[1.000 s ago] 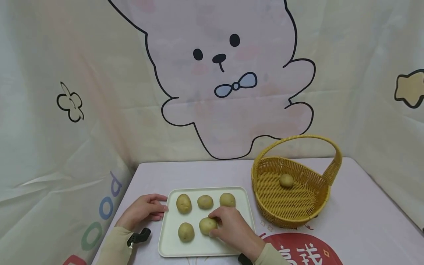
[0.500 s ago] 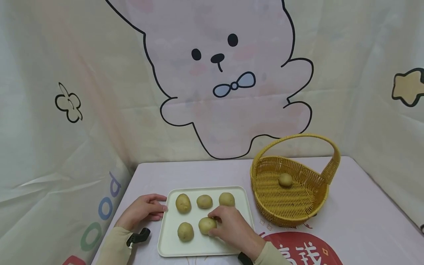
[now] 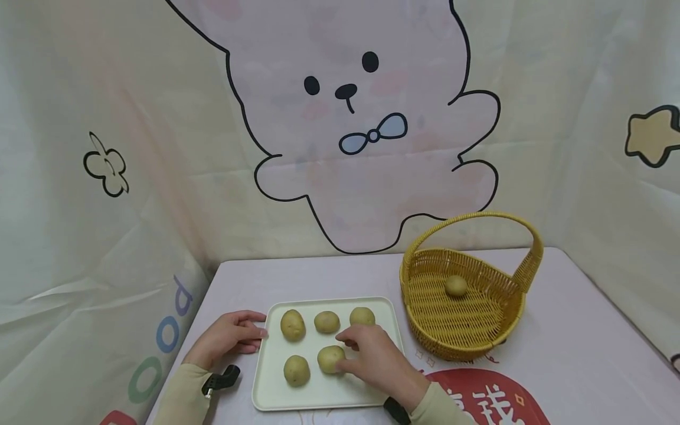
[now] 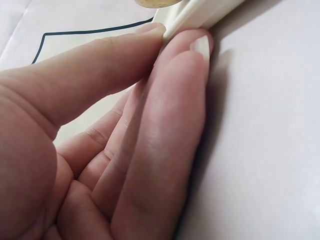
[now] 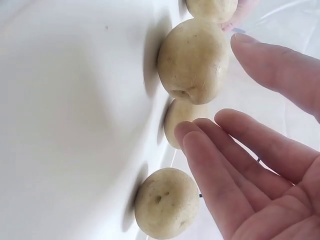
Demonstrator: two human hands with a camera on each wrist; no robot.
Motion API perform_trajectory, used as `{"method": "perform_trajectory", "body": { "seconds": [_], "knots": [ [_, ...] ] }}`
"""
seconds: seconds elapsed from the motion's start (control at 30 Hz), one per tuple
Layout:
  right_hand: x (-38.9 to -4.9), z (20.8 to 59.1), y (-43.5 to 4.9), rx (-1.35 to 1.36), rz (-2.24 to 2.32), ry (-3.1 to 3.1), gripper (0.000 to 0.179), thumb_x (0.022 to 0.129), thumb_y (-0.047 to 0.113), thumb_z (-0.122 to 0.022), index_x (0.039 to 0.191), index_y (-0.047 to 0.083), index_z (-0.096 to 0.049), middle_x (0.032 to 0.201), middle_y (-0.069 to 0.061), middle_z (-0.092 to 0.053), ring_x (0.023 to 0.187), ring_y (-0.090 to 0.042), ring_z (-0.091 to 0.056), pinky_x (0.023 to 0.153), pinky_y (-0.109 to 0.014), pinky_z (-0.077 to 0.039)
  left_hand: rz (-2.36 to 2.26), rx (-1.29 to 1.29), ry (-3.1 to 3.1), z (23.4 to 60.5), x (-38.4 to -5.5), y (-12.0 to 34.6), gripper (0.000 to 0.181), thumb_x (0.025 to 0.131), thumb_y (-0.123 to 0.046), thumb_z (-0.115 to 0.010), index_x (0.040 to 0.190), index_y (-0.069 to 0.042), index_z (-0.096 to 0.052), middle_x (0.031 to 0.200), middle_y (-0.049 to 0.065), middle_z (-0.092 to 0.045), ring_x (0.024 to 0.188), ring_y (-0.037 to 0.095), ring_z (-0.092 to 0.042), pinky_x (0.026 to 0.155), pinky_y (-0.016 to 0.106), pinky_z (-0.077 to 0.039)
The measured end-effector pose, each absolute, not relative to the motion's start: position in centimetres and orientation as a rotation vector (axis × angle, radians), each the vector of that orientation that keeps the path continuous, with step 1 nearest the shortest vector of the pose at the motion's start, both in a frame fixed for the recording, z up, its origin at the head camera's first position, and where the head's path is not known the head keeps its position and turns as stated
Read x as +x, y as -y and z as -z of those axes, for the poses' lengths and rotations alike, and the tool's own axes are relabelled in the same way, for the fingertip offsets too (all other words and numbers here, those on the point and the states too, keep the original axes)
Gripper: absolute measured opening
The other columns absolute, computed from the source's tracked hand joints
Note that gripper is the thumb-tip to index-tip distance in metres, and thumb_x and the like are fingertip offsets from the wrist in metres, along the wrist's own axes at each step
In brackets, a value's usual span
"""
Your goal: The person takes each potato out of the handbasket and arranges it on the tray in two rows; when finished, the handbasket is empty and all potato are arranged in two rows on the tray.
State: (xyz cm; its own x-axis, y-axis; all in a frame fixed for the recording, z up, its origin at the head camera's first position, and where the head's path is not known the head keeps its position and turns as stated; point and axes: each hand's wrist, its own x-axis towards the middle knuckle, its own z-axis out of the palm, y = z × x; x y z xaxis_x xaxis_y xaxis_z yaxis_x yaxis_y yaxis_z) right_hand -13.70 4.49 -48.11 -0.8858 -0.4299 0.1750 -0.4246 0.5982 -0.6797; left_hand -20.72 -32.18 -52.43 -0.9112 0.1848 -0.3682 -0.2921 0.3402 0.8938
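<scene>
Several potatoes lie in two rows on a cream rectangular tray (image 3: 276, 401). At its left edge my left hand (image 3: 228, 339) pinches the rim, and the left wrist view shows thumb and fingers on the tray rim (image 4: 197, 15). Above the front right part of the tray is my right hand (image 3: 379, 363), thumb and fingers spread apart. It is beside the front-row middle potato (image 3: 329, 358), which rests on the tray. In the right wrist view this potato (image 5: 192, 60) lies just beyond the fingertips, with a gap visible, and another potato (image 5: 166, 202) sits lower down.
A yellow wicker basket (image 3: 462, 351) with a tall arched handle stands to the right of the tray, one potato (image 3: 455, 286) inside. The table (image 3: 313, 277) has a pale cloth with a red printed patch (image 3: 499, 395). A printed curtain hangs behind.
My right fingers have loosened from the front middle potato and spread, the hand rising slightly. The potato has stayed on the tray. My left hand keeps its place at the rim.
</scene>
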Motion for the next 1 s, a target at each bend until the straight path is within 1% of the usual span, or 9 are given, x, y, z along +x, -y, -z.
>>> {"method": "perform_trajectory", "body": {
  "seconds": [0.23,0.37,0.5,0.6,0.73,0.83,0.93,1.0],
  "knots": [
    [-13.7,47.5,-4.8,-0.715,1.167,-2.8,0.038,0.081,0.022,-0.093,0.113,0.007,-0.081,0.104,-0.002,-0.079,0.092,-0.014,-0.07,0.079,-0.027,-0.057,-1.59,-0.107,-2.212,52.1,-20.8,32.1,0.06,0.094,-0.022,-0.086,0.143,0.004,-0.061,0.093,0.005,-0.075,0.079,0.014,-0.076,0.075,0.029,-0.067],
    [-13.3,47.0,-5.7,-0.725,1.171,-2.773,0.036,0.085,0.024,-0.091,0.116,0.008,-0.081,0.109,-0.003,-0.08,0.095,-0.017,-0.073,0.081,-0.03,-0.06,-1.593,-0.107,-2.215,52.0,-20.7,32.0,0.061,0.094,-0.022,-0.086,0.142,0.004,-0.061,0.094,0.006,-0.076,0.078,0.013,-0.076,0.075,0.029,-0.067],
    [-12.8,46.6,-7.8,-0.727,1.197,-2.73,0.039,0.088,0.026,-0.091,0.121,0.008,-0.079,0.114,-0.006,-0.079,0.098,-0.024,-0.076,0.083,-0.032,-0.064,-1.586,-0.102,-2.214,51.9,-20.5,32.1,0.06,0.094,-0.022,-0.085,0.142,0.005,-0.061,0.094,0.006,-0.076,0.077,0.013,-0.075,0.074,0.029,-0.067],
    [-12.4,46.2,-10.2,-0.709,1.213,-2.716,0.039,0.089,0.028,-0.091,0.122,0.009,-0.079,0.115,-0.007,-0.079,0.098,-0.026,-0.077,0.084,-0.035,-0.065,-1.58,-0.092,-2.217,52.0,-20.5,32.1,0.06,0.095,-0.022,-0.084,0.142,0.005,-0.06,0.093,0.006,-0.075,0.077,0.013,-0.075,0.075,0.028,-0.067],
    [-12.2,45.1,-13.7,-0.67,1.216,-2.727,0.036,0.091,0.03,-0.089,0.121,0.013,-0.079,0.114,-0.005,-0.079,0.099,-0.022,-0.077,0.084,-0.034,-0.066,-1.57,-0.09,-2.231,52.1,-20.4,32.1,0.06,0.096,-0.023,-0.084,0.143,0.005,-0.06,0.094,0.007,-0.075,0.077,0.014,-0.075,0.075,0.029,-0.067],
    [-12.4,44.1,-16.3,-0.636,1.162,-2.799,0.034,0.091,0.032,-0.089,0.121,0.017,-0.08,0.114,0.001,-0.079,0.1,-0.015,-0.075,0.084,-0.029,-0.065,-1.562,-0.103,-2.234,52.1,-20.4,32.1,0.061,0.096,-0.023,-0.084,0.143,0.005,-0.06,0.096,0.007,-0.075,0.078,0.015,-0.076,0.075,0.029,-0.067],
    [-12.8,43.0,-18.8,-0.606,1.096,-2.901,0.031,0.091,0.033,-0.089,0.118,0.021,-0.081,0.111,0.007,-0.08,0.099,-0.009,-0.075,0.085,-0.028,-0.064,-1.559,-0.107,-2.235,52.2,-20.4,32.0,0.06,0.096,-0.023,-0.084,0.143,0.005,-0.06,0.097,0.008,-0.075,0.079,0.015,-0.076,0.075,0.03,-0.067],
    [-13.1,42.2,-20.3,-0.589,1.078,-2.947,0.029,0.091,0.032,-0.089,0.117,0.021,-0.081,0.109,0.009,-0.08,0.098,-0.007,-0.075,0.086,-0.028,-0.064,-1.555,-0.109,-2.232,52.2,-20.3,32.0,0.06,0.096,-0.023,-0.084,0.143,0.005,-0.06,0.097,0.008,-0.075,0.079,0.016,-0.076,0.076,0.03,-0.067]
  ]
}}
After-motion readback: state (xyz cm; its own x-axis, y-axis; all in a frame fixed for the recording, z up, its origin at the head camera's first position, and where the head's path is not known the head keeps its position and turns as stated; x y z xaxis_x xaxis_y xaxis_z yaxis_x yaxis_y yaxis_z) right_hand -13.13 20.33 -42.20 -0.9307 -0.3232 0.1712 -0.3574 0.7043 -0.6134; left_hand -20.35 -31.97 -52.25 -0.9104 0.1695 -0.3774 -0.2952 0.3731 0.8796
